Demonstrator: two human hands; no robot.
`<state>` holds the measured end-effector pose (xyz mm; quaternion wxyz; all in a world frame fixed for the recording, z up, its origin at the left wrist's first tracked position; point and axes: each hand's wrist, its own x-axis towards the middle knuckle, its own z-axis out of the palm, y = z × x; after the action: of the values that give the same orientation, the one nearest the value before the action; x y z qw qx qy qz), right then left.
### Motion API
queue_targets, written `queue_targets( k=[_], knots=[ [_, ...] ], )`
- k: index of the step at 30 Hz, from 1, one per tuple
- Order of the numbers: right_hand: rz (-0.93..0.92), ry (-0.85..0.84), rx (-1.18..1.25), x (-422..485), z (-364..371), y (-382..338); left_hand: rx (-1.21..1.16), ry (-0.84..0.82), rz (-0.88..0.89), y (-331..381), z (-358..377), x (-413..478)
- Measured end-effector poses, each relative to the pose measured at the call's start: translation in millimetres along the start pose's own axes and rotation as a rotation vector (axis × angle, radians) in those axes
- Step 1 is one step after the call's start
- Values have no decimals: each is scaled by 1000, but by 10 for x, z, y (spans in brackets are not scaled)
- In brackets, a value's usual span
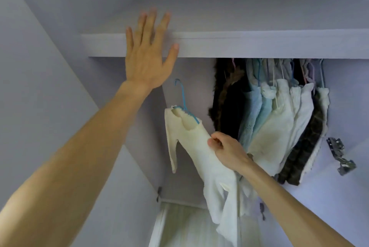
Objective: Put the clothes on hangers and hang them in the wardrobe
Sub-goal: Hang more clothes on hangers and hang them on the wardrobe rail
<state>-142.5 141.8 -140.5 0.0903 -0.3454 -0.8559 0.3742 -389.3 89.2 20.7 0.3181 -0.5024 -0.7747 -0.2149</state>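
While left hand [148,54] splays straight-fingered by the shelf [259,43], right hand [227,151] pinches the sweater [191,140].

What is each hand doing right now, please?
Left hand: open, fingers spread, at the shelf edge.
Right hand: holding the white sweater on its blue hanger.

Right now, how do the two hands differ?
The left hand is spread flat and holds nothing; the right hand pinches the white top. The left hand is up at the shelf edge; the right hand is lower, beside the hung clothes. Both are bare and reach into the wardrobe.
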Motion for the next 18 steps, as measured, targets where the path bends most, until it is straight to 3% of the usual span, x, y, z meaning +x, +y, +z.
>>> queue_targets(
  k=[2,11,18],
  knots=[
    [47,75,100,227,-7,-95,10,-3,11,-49,214,43],
    [51,389,414,1209,-237,-418,33,301,61,-157,635,122],
    [140,438,493,1772,-351,-440,37,424,76,-183,741,187]
  ],
)
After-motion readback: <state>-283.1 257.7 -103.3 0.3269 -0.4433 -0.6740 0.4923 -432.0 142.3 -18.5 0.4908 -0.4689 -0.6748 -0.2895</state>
